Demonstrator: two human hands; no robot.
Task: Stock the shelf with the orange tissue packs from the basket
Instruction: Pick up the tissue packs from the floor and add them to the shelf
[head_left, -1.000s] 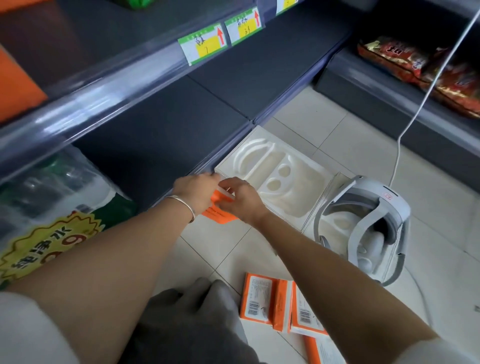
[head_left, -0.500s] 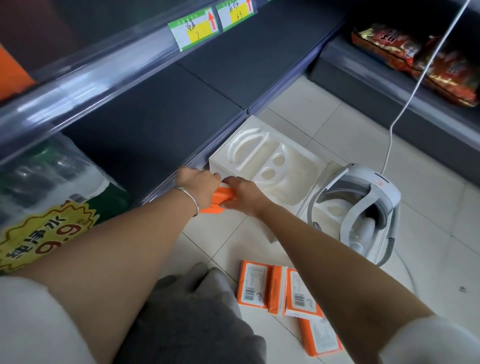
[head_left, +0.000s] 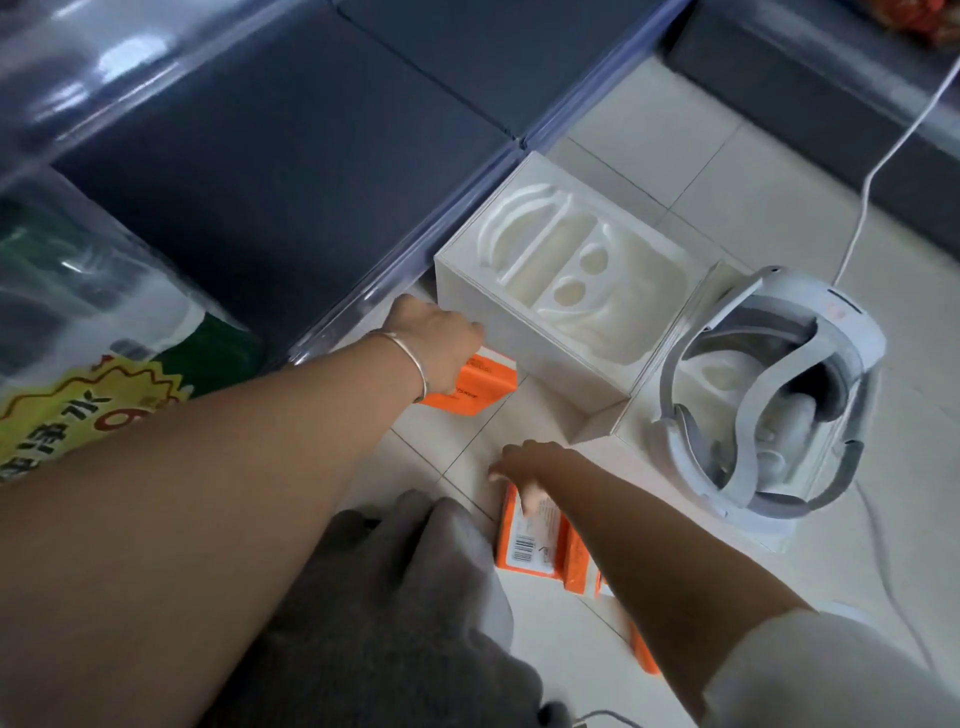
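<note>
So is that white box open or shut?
Open. The white box has no lid on, and the empty moulded tray inside it shows.

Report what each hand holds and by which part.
Left hand grips an orange tissue pack by its upper end. Right hand holds nothing, open over the floor packs.

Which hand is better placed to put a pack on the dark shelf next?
Left, probably. The left hand holds an orange pack beside the shelf edge. The right hand is lower, only reaching toward the packs on the floor.
</note>
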